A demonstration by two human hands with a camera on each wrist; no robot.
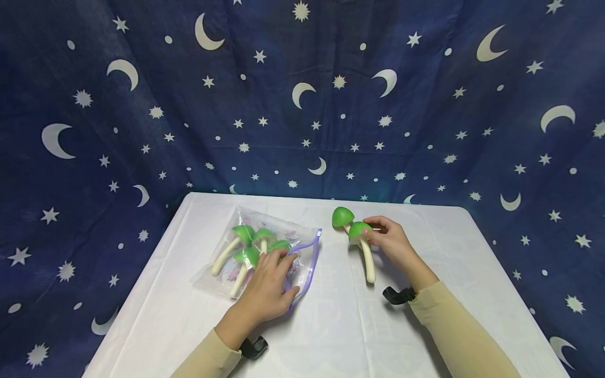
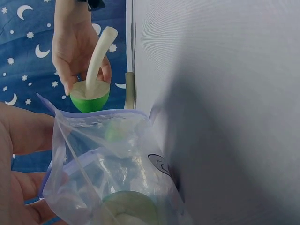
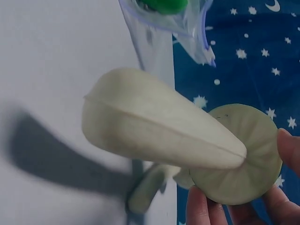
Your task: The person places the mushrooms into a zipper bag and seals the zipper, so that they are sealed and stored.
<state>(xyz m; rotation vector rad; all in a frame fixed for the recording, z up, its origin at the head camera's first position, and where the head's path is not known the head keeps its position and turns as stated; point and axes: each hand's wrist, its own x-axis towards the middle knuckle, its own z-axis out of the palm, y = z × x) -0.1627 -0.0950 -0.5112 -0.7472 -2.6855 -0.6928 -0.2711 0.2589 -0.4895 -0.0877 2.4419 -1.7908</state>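
A clear zip bag (image 1: 279,223) with a purple zip edge lies on the left of the table, its mouth facing right and parted. Several toy mushrooms (image 1: 243,233) with green caps and cream stems are inside it. My left hand (image 1: 267,286) holds the bag by its mouth, fingers on the far part of the rim and thumb on the near part. To the right, my right hand (image 1: 387,239) grips another toy mushroom (image 1: 367,262) by its green cap, stem pointing towards me. Just behind that one lies a further mushroom (image 1: 342,217), its stem partly hidden.
A white cloth covers the table (image 1: 331,336). Behind it and at both sides hangs a dark blue curtain (image 1: 264,94) with moons and stars. Each wrist wears a black camera mount (image 1: 398,295).
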